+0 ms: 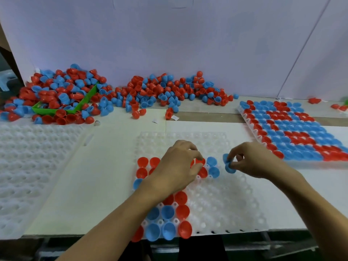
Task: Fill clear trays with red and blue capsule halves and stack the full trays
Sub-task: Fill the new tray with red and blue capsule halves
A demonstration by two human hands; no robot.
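A clear dimpled tray [226,204] lies in front of me, partly filled with red and blue capsule halves on its left side and along one upper row. My left hand [177,166] hovers over that row, its thumb and fingers pinching a red half [200,161]. My right hand [252,159] is just right of it and pinches blue halves [228,164] above the tray's right part. Two blue halves [212,166] sit in the tray between the hands. A full tray [290,132] of red and blue halves lies at the right.
Loose red and blue halves are heaped along the back wall [169,91], some in and around a green bin [82,102]. A stack of clear trays [28,166] without capsules lies at the left. The table's front edge runs just below the tray.
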